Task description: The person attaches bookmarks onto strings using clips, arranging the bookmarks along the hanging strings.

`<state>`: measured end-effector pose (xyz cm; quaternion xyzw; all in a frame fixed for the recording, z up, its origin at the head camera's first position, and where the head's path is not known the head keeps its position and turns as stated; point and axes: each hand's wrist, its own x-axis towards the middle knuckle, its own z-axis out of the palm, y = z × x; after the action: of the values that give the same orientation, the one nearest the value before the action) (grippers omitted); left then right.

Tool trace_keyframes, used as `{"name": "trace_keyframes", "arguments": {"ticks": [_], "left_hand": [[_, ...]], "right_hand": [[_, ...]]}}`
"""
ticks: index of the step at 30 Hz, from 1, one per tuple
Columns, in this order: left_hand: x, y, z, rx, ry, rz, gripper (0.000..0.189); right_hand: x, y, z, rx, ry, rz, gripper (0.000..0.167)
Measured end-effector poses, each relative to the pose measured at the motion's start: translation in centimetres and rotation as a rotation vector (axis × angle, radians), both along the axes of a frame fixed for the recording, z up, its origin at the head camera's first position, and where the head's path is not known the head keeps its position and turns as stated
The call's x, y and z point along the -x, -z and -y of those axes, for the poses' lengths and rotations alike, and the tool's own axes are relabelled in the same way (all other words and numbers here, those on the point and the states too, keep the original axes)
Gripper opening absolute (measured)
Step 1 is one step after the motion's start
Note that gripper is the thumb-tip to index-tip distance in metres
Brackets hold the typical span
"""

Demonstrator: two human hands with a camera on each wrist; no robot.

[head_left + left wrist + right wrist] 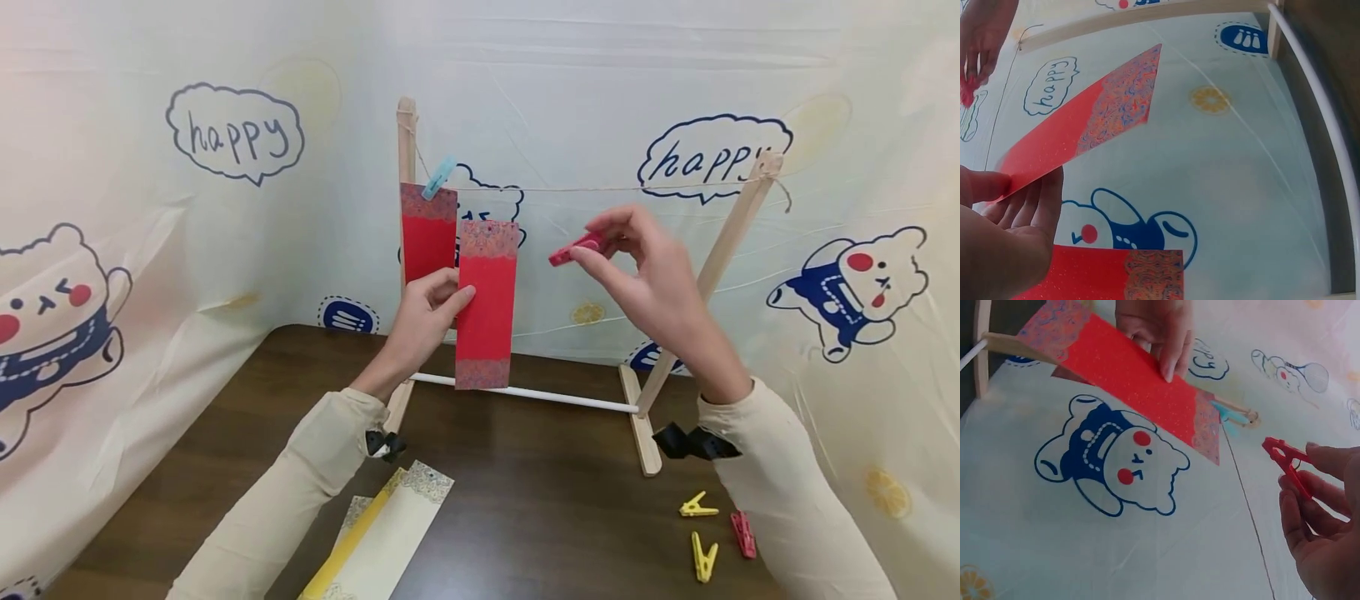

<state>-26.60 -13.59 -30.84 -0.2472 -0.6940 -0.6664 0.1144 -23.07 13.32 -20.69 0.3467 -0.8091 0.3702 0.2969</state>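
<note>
My left hand pinches a red paper strip with patterned ends by its left edge, upright just below the string. In the right wrist view that red strip slants across the top. My right hand pinches a red clothespin to the right of the strip, apart from it. The clothespin shows between thumb and fingers in the right wrist view. Another red strip hangs at the string's left end under a blue clothespin, partly covered by my left hand and the held strip.
The string runs between two wooden posts joined low down by a white rod. White and yellow paper strips lie at the table's front. Yellow clothespins and a red one lie at the right on the dark table.
</note>
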Motion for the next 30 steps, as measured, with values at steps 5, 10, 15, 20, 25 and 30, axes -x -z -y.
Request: {"name": "trace_keyframes", "arguments": {"ticks": [5, 10, 15, 20, 25, 30], "left_hand": [[0.1, -0.7, 0.2, 0.002, -0.025, -0.018, 0.021], [0.5, -1.2, 0.2, 0.016, -0.066, -0.036, 0.021], [1.1, -1.0, 0.0, 0.032, -0.082, -0.040, 0.020], [1.5, -0.6, 0.0, 0.030, -0.081, -0.031, 0.018], [1.6, -0.7, 0.1, 0.010, -0.071, -0.021, 0.018], [1.8, -0.9, 0.1, -0.009, -0.049, 0.002, 0.021]], "right_hand": [[1.2, -1.6, 2.5, -0.034, 0.025, -0.135, 0.032], [2.8, -3.5, 4.8, -0.048, 0.046, -0.181, 0.039], [4.2, -5.3, 5.9, 0.067, -0.034, -0.038, 0.031], [5.4, -6.1, 6.7, -0.057, 0.007, -0.016, 0.029], [6.0, -6.6, 7.4, -0.142, 0.056, -0.017, 0.035], [6.4, -7.0, 7.5, 0.055, -0.037, 0.073, 0.035]]}}
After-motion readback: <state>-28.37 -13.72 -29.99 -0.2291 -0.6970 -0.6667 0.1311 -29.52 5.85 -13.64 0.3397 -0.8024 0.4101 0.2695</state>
